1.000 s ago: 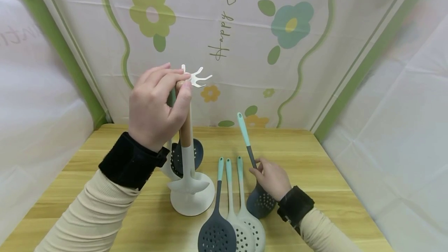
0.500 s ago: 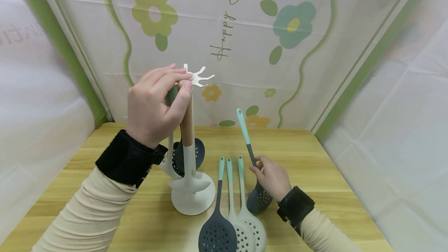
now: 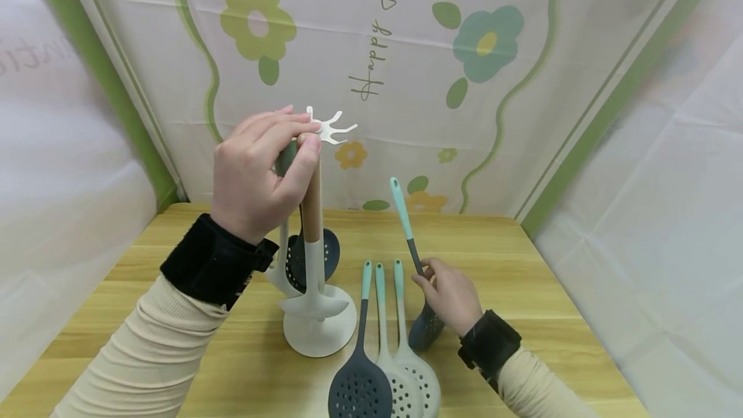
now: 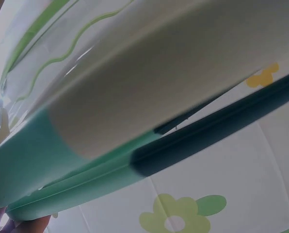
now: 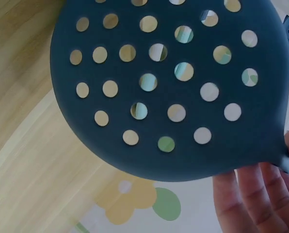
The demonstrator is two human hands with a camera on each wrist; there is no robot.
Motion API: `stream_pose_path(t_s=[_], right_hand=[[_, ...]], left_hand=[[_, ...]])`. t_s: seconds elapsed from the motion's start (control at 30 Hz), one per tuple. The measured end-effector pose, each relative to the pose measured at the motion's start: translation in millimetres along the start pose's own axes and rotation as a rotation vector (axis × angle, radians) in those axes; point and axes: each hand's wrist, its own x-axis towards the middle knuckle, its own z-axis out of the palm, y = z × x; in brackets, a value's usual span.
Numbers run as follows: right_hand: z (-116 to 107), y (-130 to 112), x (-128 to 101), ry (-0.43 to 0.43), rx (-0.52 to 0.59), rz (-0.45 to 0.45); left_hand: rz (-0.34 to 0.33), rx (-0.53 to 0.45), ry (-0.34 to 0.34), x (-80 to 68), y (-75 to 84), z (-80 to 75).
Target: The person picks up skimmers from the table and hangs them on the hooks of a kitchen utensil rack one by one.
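The left hand (image 3: 255, 176) pinches the top of the rack (image 3: 316, 263) just under its white hooks (image 3: 329, 128), seemingly with a hung handle under the fingers, though that is hard to see. The right hand (image 3: 449, 295) grips a dark skimmer (image 3: 422, 331) by its stem, head low over the table (image 3: 522, 289). Best to steady the rack and raise the skimmer clear of the three skimmers (image 3: 383, 373) lying beside it, handle end toward a free hook.
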Motion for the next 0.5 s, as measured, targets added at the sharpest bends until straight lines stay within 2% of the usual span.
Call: stream_pose_path(t_s=[0.5], right_hand=[[-5.2,-10.9,-4.3,0.084,0.028,-0.094]], left_hand=[[-0.003,0.0,0.012,0.1,-0.7,1.8]])
